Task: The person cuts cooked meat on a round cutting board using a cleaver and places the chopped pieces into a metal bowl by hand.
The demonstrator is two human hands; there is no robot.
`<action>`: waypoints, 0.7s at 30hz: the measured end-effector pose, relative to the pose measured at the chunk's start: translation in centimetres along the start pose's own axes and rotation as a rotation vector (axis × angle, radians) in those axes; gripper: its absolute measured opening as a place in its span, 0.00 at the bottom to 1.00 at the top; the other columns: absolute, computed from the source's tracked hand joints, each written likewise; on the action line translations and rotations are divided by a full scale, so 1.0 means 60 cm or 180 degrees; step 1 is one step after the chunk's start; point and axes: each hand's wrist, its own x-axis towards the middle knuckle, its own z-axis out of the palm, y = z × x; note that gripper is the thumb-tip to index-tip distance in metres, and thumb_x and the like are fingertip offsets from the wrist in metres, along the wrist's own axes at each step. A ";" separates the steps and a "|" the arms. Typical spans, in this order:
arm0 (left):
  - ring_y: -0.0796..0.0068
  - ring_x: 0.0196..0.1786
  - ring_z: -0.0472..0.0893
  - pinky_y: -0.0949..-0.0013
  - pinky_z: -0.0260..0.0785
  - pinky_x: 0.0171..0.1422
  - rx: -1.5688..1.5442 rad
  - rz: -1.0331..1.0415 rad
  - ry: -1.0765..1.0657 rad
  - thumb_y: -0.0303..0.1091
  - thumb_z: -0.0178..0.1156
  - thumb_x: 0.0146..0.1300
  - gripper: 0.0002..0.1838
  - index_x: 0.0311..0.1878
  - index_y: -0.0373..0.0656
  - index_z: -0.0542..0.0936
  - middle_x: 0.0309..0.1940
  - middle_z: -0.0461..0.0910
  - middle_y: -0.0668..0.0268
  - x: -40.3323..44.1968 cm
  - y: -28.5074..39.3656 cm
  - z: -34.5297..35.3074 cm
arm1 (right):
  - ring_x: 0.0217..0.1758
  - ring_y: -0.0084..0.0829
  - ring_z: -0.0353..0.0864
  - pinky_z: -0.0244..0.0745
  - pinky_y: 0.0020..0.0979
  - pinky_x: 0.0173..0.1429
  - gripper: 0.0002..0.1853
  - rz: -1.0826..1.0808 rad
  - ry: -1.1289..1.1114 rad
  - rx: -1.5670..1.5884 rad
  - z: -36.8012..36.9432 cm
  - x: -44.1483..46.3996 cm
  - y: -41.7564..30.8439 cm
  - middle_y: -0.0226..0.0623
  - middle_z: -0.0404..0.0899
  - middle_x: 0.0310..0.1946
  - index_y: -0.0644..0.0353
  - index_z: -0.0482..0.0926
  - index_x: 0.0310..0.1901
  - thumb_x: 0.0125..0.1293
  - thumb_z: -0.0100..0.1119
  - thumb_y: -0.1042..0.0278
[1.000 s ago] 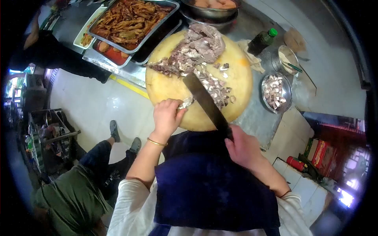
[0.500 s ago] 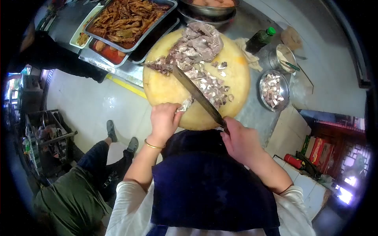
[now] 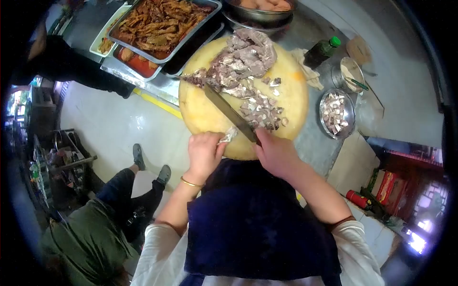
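My right hand point(image 3: 273, 151) is wrapped round the handle of a long-bladed knife point(image 3: 229, 110). The blade slants up and left across a round yellowish chopping board point(image 3: 202, 114). At the board's near left edge, my left hand point(image 3: 206, 153) pinches a small pale strip of meat point(image 3: 229, 135), which lies left of the blade. Diced meat point(image 3: 262, 112) is scattered right of the knife. Beyond it, at the board's far side, sits a heap of large cooked meat pieces point(image 3: 248, 55). Whether the blade touches the board, I cannot tell.
A metal bowl of diced meat point(image 3: 353, 117) stands right of the board, near a pot point(image 3: 339, 76) and a green-capped bottle point(image 3: 318, 55). Trays of braised food point(image 3: 164, 28) are at the back left. People stand on the left, one in a green shirt point(image 3: 88, 233).
My right hand has moved left and slightly up with the knife, nearer to my left hand. My left hand keeps its pinch on the meat strip. The whole view has shifted slightly.
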 end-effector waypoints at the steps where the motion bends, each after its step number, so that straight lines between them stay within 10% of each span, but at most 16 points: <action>1: 0.58 0.37 0.78 0.59 0.65 0.47 -0.0051 -0.0069 -0.0016 0.35 0.72 0.56 0.10 0.40 0.46 0.84 0.30 0.80 0.64 0.002 0.006 0.003 | 0.34 0.55 0.85 0.79 0.55 0.39 0.12 0.0006 0.0004 -0.0007 -0.010 -0.008 -0.011 0.49 0.85 0.32 0.60 0.69 0.49 0.70 0.52 0.62; 21: 0.58 0.39 0.78 0.59 0.65 0.47 -0.0295 -0.0053 0.0202 0.33 0.70 0.56 0.07 0.37 0.46 0.83 0.33 0.80 0.64 -0.008 0.005 0.023 | 0.35 0.50 0.86 0.79 0.52 0.40 0.13 -0.0049 -0.0408 -0.0515 0.023 0.036 -0.017 0.44 0.85 0.32 0.58 0.69 0.50 0.69 0.55 0.63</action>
